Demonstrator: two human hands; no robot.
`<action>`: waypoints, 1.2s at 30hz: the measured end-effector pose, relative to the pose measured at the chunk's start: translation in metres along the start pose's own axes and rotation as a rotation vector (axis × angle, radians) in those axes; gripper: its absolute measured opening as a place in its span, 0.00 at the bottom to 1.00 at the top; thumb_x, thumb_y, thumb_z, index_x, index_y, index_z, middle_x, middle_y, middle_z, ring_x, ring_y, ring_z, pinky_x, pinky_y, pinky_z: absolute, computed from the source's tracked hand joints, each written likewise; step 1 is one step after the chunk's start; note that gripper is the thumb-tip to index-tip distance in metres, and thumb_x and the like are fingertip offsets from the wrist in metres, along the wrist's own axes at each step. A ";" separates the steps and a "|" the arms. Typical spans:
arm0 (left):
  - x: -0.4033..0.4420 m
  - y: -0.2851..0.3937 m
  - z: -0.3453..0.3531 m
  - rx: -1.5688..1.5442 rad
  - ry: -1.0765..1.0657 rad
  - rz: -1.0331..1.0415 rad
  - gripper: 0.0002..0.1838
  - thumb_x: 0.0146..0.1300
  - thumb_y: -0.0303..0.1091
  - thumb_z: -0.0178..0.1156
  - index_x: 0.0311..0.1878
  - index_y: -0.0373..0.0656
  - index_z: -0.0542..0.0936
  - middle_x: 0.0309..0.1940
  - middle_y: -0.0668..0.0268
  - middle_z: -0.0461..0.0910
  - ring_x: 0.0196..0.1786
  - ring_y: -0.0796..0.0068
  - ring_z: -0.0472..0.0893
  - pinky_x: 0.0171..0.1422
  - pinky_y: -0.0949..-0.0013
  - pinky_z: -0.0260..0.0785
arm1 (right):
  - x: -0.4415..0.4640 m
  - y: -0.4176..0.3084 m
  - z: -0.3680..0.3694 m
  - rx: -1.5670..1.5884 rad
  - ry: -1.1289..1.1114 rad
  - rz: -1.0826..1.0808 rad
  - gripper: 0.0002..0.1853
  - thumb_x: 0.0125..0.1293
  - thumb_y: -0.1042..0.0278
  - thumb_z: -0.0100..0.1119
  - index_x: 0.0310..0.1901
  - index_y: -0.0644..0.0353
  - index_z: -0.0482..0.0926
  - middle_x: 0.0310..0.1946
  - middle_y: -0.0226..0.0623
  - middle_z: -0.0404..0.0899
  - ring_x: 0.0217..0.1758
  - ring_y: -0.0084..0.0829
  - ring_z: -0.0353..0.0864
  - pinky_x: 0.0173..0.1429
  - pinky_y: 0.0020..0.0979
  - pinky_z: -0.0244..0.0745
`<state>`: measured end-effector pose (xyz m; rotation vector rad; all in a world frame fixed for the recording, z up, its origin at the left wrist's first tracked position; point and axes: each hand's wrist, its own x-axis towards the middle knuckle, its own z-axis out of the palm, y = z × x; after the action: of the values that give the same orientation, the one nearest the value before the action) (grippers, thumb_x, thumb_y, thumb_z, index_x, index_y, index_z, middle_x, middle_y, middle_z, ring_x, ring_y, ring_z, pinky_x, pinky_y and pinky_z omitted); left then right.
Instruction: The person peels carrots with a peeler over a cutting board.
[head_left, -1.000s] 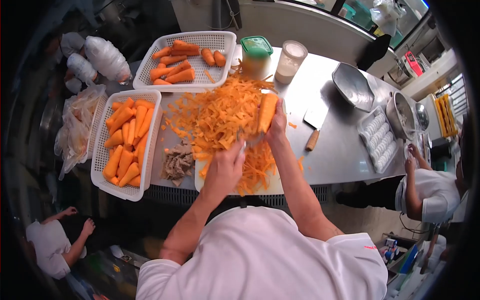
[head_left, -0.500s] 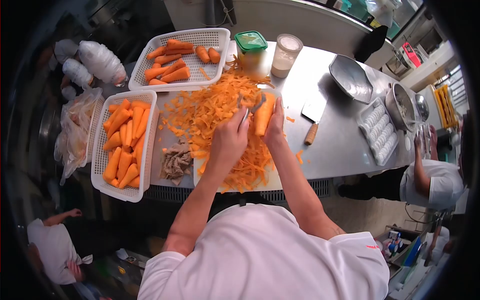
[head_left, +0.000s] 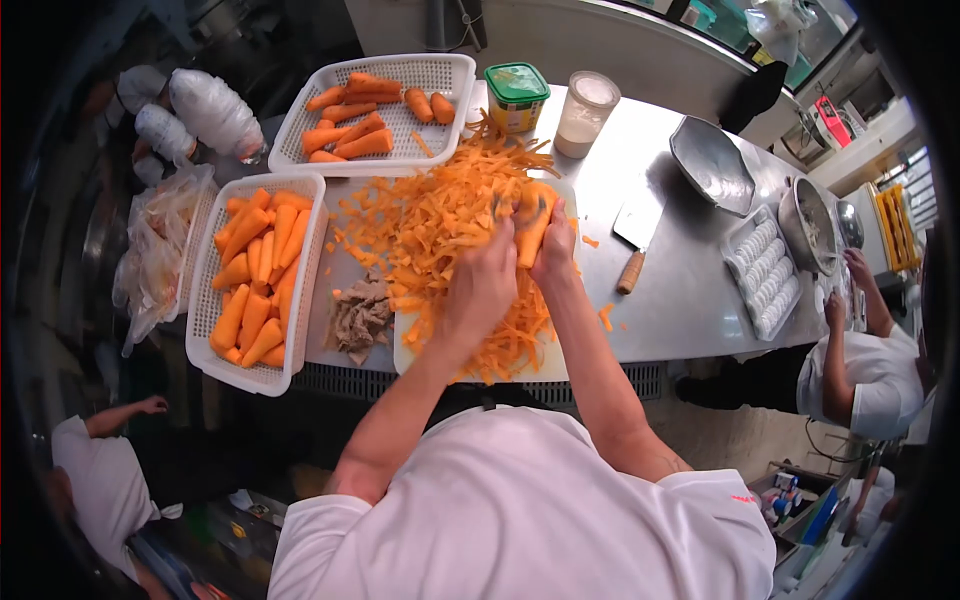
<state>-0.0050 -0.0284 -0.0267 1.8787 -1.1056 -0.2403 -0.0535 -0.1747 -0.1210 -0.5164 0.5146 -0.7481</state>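
Observation:
My right hand (head_left: 553, 252) is closed round the lower part of a thick carrot (head_left: 531, 235), which tilts upward over the peelings. In my left hand (head_left: 484, 285) is a peeler (head_left: 506, 208), smeared by motion, with its head against or very close to the carrot's upper left side. A large heap of carrot peelings (head_left: 430, 235) spreads under and around both hands. Part of a pale cutting board (head_left: 552, 366) shows beneath it. Left of my left arm lies a crumpled brown cloth-like bundle (head_left: 358, 318).
Smooth carrots fill a white basket (head_left: 192, 335) at left; another basket (head_left: 462, 110) behind holds several more. A green-lidded tub (head_left: 517, 98), a clear container (head_left: 587, 110), a cleaver (head_left: 637, 228), a dark tray (head_left: 712, 165) and an egg tray (head_left: 762, 270) stand around. A co-worker (head_left: 865, 375) works at right.
The peeler has moved up along the carrot, and my left hand is now blurred. The carrot stays in my right hand. The view has shifted slightly.

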 end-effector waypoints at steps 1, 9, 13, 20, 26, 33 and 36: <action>-0.024 0.006 -0.008 0.039 -0.088 -0.015 0.16 0.68 0.30 0.57 0.56 0.34 0.79 0.35 0.43 0.81 0.37 0.48 0.84 0.39 0.59 0.75 | 0.003 -0.004 0.001 0.008 0.003 -0.014 0.31 0.80 0.41 0.28 0.58 0.62 0.71 0.48 0.44 0.80 0.47 0.36 0.82 0.50 0.38 0.82; 0.009 0.011 -0.016 -0.128 0.022 -0.020 0.17 0.67 0.29 0.58 0.57 0.34 0.79 0.32 0.42 0.81 0.35 0.50 0.85 0.38 0.59 0.74 | -0.016 -0.010 0.011 0.048 0.056 0.033 0.30 0.77 0.36 0.34 0.54 0.57 0.73 0.38 0.39 0.80 0.36 0.33 0.81 0.37 0.34 0.81; -0.020 0.006 -0.004 -0.007 -0.083 -0.036 0.17 0.68 0.29 0.58 0.57 0.34 0.79 0.34 0.44 0.82 0.36 0.58 0.87 0.39 0.60 0.74 | 0.001 -0.006 -0.007 0.126 -0.066 0.096 0.32 0.76 0.35 0.35 0.55 0.60 0.72 0.42 0.40 0.79 0.39 0.33 0.82 0.42 0.36 0.83; -0.005 0.018 -0.026 -0.110 -0.047 -0.066 0.16 0.67 0.28 0.58 0.56 0.34 0.79 0.31 0.41 0.80 0.36 0.47 0.84 0.39 0.57 0.73 | -0.010 -0.008 0.003 -0.001 0.057 0.003 0.30 0.77 0.36 0.36 0.56 0.57 0.72 0.36 0.36 0.80 0.34 0.31 0.81 0.34 0.33 0.80; -0.043 0.009 -0.012 0.047 -0.158 -0.003 0.16 0.67 0.28 0.58 0.56 0.34 0.79 0.33 0.43 0.82 0.37 0.56 0.87 0.40 0.60 0.74 | -0.002 -0.011 0.007 0.085 0.110 0.041 0.31 0.79 0.38 0.27 0.55 0.59 0.71 0.40 0.42 0.79 0.41 0.39 0.81 0.44 0.41 0.82; 0.012 0.012 -0.020 -0.131 -0.002 -0.019 0.16 0.68 0.28 0.57 0.56 0.34 0.79 0.34 0.43 0.82 0.39 0.50 0.85 0.42 0.59 0.74 | -0.003 -0.007 0.008 0.077 -0.008 0.045 0.32 0.75 0.33 0.36 0.54 0.58 0.71 0.35 0.39 0.79 0.35 0.35 0.81 0.38 0.36 0.81; 0.014 0.001 -0.007 -0.076 -0.013 -0.012 0.16 0.68 0.28 0.57 0.57 0.34 0.79 0.34 0.43 0.82 0.38 0.56 0.86 0.41 0.60 0.74 | -0.013 -0.012 0.024 0.081 0.002 0.070 0.31 0.74 0.33 0.40 0.52 0.57 0.72 0.32 0.36 0.79 0.32 0.32 0.81 0.34 0.32 0.80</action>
<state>0.0064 -0.0351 -0.0182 1.8191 -1.0789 -0.2978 -0.0532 -0.1670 -0.0924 -0.4203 0.5003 -0.6995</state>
